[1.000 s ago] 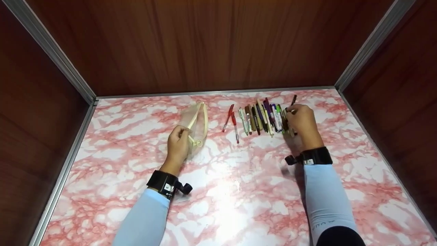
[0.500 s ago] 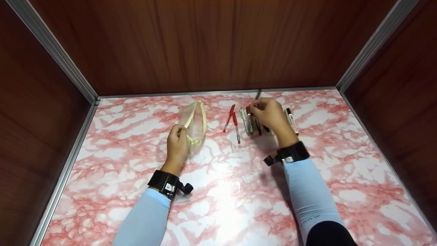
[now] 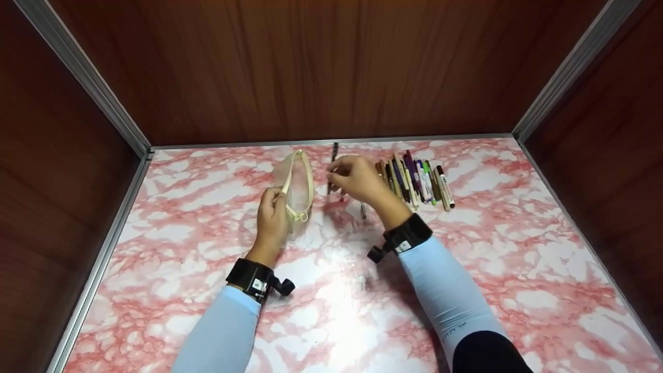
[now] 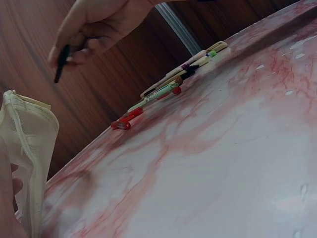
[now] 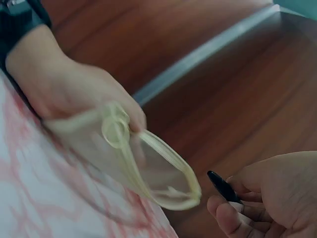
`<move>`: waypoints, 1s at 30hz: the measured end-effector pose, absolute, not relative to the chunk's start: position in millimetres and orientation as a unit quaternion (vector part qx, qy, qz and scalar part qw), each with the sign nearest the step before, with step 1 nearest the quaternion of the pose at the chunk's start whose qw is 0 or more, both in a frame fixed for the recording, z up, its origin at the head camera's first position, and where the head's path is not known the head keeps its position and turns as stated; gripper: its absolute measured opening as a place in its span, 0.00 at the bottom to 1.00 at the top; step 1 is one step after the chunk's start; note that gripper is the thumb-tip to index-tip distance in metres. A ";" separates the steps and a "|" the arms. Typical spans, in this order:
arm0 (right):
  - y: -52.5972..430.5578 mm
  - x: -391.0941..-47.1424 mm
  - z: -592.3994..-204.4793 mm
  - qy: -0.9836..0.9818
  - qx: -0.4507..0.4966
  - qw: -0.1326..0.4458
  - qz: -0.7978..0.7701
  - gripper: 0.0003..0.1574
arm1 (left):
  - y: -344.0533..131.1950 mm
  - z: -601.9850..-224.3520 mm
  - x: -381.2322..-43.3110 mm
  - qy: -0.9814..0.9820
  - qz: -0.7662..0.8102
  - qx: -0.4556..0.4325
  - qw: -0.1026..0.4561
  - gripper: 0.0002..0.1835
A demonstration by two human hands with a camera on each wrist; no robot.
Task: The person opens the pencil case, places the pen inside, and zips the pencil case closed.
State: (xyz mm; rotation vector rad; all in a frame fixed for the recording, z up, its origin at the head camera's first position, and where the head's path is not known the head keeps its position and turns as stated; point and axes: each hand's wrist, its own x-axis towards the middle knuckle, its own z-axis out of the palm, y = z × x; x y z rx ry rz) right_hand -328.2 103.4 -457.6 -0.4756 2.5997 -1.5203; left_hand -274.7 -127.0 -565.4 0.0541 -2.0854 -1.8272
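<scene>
A sheer mesh zip pouch with pale yellow edging (image 3: 311, 181) stands with its mouth spread; my left hand (image 3: 273, 215) pinches its near side. In the right wrist view the pouch's ring-shaped zip pull (image 5: 115, 133) hangs beside that hand. My right hand (image 3: 357, 178) pinches a dark pen (image 3: 334, 151) above the table, just right of the pouch and apart from it. The pen's black end (image 5: 223, 186) points toward the pouch mouth in the right wrist view. Red pens (image 4: 130, 117) lie below the right hand, mostly hidden by it in the head view.
A row of several pens and markers (image 3: 414, 178) lies to the right on the pink-and-white marbled table (image 3: 331, 311). A black-capped white marker (image 3: 445, 186) ends the row. Brown wood-grain panels (image 3: 331, 72) with metal edging enclose the back and sides.
My right hand has carried the dark pen leftward from the right end of the row to beside the pouch. The left hand keeps hold of the pouch, nearly still; its mouth looks wider.
</scene>
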 end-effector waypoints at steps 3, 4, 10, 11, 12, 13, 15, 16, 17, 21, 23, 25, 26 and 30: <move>84.8 -327.0 -458.9 0.852 -0.176 0.060 -0.490 0.13 | -127.5 -564.6 -274.7 -0.736 -0.652 0.014 0.183 0.10; 79.1 -327.3 -459.9 0.853 -0.183 0.062 -0.485 0.13 | -127.6 -564.3 -274.7 -0.736 -0.651 0.011 0.184 0.10; 53.1 -330.0 -468.3 0.862 -0.215 0.046 -0.456 0.11 | -126.7 -564.2 -275.2 -0.741 -0.645 0.004 0.188 0.10; 50.0 -330.2 -469.9 0.863 -0.221 0.044 -0.451 0.11 | -126.3 -564.2 -275.0 -0.741 -0.645 0.005 0.186 0.10; 47.1 -330.7 -471.6 0.865 -0.226 0.042 -0.446 0.10 | -126.0 -564.4 -274.9 -0.741 -0.646 0.008 0.186 0.10; 44.5 -330.8 -472.8 0.866 -0.233 0.039 -0.441 0.10 | -125.7 -564.0 -274.7 -0.739 -0.647 0.011 0.185 0.09; 39.8 -331.2 -475.7 0.868 -0.242 0.038 -0.432 0.09 | -125.3 -563.5 -274.7 -0.737 -0.651 0.013 0.183 0.09; 38.3 -331.3 -476.9 0.869 -0.245 0.038 -0.428 0.09 | -124.6 -563.3 -274.8 -0.734 -0.654 0.011 0.181 0.09; 37.0 -331.3 -478.0 0.871 -0.245 0.038 -0.425 0.08 | -124.1 -563.3 -274.9 -0.732 -0.657 0.011 0.181 0.09; 33.6 -331.2 -480.7 0.874 -0.243 0.045 -0.418 0.08 | -123.7 -563.1 -274.5 -0.724 -0.665 0.009 0.181 0.09; 33.5 -330.9 -481.7 0.876 -0.249 0.044 -0.411 0.09 | -123.9 -563.3 -274.2 -0.720 -0.669 0.011 0.184 0.09; 35.2 -330.9 -482.7 0.877 -0.258 0.039 -0.403 0.10 | -124.6 -564.1 -274.5 -0.718 -0.670 0.013 0.188 0.09; 36.9 -330.9 -483.0 0.878 -0.261 0.035 -0.400 0.11 | -125.0 -564.5 -274.6 -0.717 -0.670 0.015 0.190 0.09; 51.3 -331.2 -481.5 0.874 -0.255 0.030 -0.413 0.13 | -126.0 -565.5 -276.0 -0.717 -0.669 0.018 0.195 0.09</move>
